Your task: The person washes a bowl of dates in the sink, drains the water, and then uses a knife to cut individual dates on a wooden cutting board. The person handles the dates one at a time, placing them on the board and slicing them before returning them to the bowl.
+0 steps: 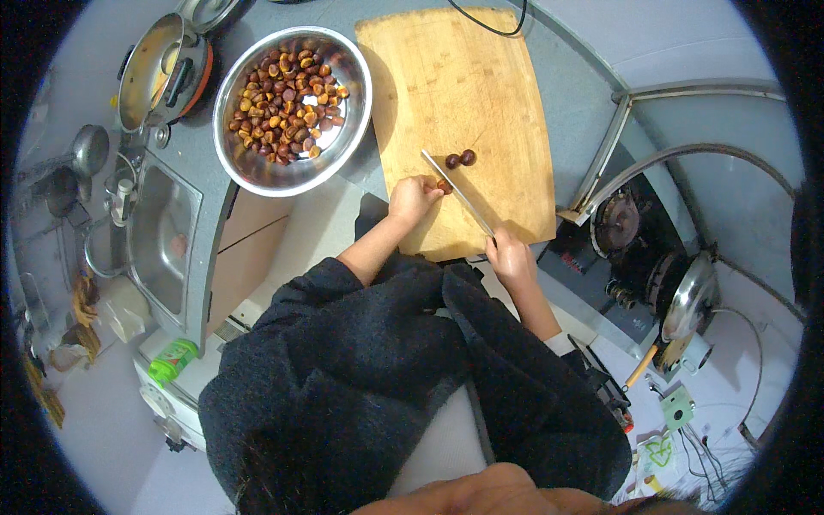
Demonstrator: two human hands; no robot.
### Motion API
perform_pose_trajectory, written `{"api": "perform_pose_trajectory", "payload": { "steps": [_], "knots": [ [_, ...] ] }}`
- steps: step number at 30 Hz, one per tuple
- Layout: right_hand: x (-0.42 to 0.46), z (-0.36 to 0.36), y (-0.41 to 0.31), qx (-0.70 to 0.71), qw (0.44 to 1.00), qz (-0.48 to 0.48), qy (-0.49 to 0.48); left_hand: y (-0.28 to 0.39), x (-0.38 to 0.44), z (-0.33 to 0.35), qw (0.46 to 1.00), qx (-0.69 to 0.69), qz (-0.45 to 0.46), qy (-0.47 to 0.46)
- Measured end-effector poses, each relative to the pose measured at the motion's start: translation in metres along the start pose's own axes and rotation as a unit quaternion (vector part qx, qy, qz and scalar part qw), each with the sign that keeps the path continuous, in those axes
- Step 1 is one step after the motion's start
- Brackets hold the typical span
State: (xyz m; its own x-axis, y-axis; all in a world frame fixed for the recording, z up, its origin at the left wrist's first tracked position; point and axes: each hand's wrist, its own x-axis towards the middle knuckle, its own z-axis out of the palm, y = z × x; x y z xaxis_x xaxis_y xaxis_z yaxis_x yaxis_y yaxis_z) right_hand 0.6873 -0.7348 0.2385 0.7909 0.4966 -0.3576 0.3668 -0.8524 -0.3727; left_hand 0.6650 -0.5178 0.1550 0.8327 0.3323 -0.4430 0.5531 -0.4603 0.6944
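Note:
On the wooden cutting board (463, 84), my left hand (415, 198) holds a brown chestnut (445, 187) between its fingertips, near the board's front left part. My right hand (510, 254) grips the handle of a kitchen knife (458, 194), whose blade slants up and left, right beside or against that chestnut. Whether the edge touches the shell I cannot tell. Two more dark chestnuts (461, 159) lie together on the board just beyond the blade. A steel bowl (222, 138) with many chestnuts (290, 106) stands to the left of the board.
A pot (151, 77) stands on the grey counter (561, 84) at the far left, above a steel sink (164, 238). A black cable (492, 29) crosses the board's far edge. To the right are a metal-framed glass panel (676, 122) and a black gas stove (579, 270).

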Motion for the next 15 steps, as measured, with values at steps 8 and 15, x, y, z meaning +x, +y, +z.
{"api": "perform_pose_trajectory", "payload": {
  "steps": [8, 15],
  "knots": [
    [0.009, -0.007, -0.001, -0.052, 0.997, 0.009, -0.060, 0.002, 0.004, 0.009, 0.999, 0.029, -0.013, 0.033],
    [0.013, -0.003, 0.006, -0.070, 0.996, -0.007, -0.052, 0.007, 0.004, 0.010, 0.998, 0.033, -0.036, 0.027]
  ]
}}
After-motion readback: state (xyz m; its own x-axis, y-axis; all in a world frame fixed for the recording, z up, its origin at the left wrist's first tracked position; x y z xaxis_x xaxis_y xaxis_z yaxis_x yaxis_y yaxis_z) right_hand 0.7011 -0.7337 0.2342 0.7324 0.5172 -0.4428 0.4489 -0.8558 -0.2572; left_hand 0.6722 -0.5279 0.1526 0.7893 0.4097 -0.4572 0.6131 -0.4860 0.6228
